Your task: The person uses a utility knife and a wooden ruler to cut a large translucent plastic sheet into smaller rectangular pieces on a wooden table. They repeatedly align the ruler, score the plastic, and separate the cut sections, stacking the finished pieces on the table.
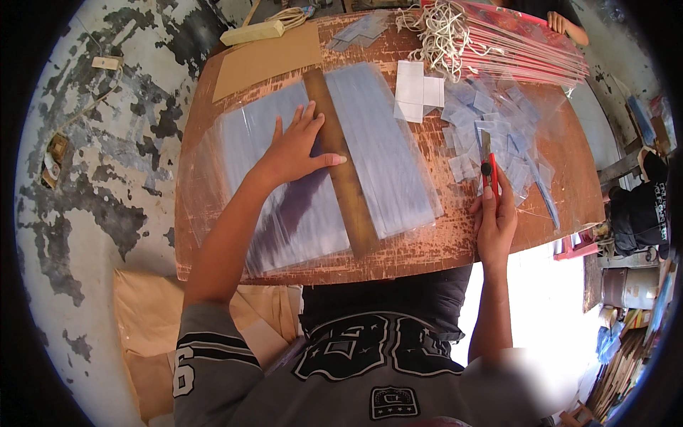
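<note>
My left hand [299, 146] lies with its fingers spread, pressing on a brown flat ruler [341, 174]. The ruler lies slantwise across a stack of clear plastic sheets [384, 153] on the worn wooden table. To the right, my right hand [496, 217] is closed round a red utility knife [491, 171] with its blade pointing away from me. The knife is apart from the sheets and ruler, over the near side of a heap of small clear plastic pieces [491, 114].
White paper cards [420, 91] lie beyond the stack. At the far right is a pile of red-edged bags [526, 46] with white cord handles [441, 35]. A brown cardboard sheet [270, 60] and a wooden block [252, 33] lie far left. Another person's hand [562, 25] touches the bags.
</note>
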Demonstrator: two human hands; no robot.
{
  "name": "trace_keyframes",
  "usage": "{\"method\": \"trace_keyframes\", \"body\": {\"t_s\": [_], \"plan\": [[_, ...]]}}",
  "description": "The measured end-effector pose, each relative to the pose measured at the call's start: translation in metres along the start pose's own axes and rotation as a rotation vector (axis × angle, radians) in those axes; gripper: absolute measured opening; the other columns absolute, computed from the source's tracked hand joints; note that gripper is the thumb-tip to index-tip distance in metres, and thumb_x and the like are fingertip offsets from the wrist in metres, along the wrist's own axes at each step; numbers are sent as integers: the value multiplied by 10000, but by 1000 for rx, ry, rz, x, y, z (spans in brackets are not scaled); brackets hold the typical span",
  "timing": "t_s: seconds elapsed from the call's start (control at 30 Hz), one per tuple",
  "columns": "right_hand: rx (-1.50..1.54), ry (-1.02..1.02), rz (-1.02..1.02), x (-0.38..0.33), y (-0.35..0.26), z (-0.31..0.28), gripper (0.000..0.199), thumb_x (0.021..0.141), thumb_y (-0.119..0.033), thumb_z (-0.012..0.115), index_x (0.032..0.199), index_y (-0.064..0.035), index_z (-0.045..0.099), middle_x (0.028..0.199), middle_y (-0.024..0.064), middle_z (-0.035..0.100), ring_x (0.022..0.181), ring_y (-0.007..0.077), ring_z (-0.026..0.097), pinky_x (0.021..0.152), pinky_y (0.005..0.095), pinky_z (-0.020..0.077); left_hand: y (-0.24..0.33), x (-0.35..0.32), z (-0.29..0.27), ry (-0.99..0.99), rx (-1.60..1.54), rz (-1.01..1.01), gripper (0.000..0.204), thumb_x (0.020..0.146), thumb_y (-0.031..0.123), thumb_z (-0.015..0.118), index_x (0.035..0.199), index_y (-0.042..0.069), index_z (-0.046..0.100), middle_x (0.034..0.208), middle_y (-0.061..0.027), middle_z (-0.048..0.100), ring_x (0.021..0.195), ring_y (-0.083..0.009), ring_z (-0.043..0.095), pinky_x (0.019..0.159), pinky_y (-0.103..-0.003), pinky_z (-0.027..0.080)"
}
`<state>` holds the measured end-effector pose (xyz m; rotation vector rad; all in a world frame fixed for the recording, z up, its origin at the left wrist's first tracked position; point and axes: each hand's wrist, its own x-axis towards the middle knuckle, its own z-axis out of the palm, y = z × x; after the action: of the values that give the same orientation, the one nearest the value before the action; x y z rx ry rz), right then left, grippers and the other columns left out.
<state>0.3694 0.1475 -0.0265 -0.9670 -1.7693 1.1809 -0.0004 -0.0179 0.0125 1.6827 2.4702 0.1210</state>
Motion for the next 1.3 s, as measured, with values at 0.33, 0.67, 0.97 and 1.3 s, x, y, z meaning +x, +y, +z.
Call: {"method": "trace_keyframes", "body": {"t_s": [0.33, 0.67, 0.97, 1.3], "plan": [[45, -12, -15, 0, 1, -2, 462, 1129, -129, 532, 1578, -27, 499, 1026, 78, 717, 760, 78, 597, 693, 247, 495, -1, 11, -13, -62, 15, 2, 1134, 879, 808, 648, 1591, -45, 421, 1762, -252, 209, 1627, -388, 220, 1311, -632, 39], [51, -4, -46, -1, -4, 0, 533, 1111, -99, 560, 1620, -22, 419, 1145, 102, 707, 807, 97, 626, 741, 266, 524, 8, -7, -29, 341, -237, -22, 324, 992, 237, 723, 858, -25, 588, 1386, -225, 687, 993, -411, 697, 974, -457, 522], [122, 46, -1, -3, -3, 1, 604, 1116, -96, 540, 1677, -76, 317, 965, 55, 644, 786, 80, 592, 706, 256, 501, -5, -18, -19, 364, -217, 65, 582, 950, 418, 785, 1315, -12, 640, 1333, -242, 694, 1180, -402, 669, 1009, -458, 527], [181, 49, -12, 16, -13, 5, 594, 1111, -58, 518, 1673, -110, 334, 1578, 105, 506, 786, 34, 496, 650, 207, 435, 5, -23, 0, 221, 32, 114, 952, 896, 735, 698, 1482, -8, 597, 1514, -228, 560, 1395, -368, 532, 1172, -500, 406]]}}
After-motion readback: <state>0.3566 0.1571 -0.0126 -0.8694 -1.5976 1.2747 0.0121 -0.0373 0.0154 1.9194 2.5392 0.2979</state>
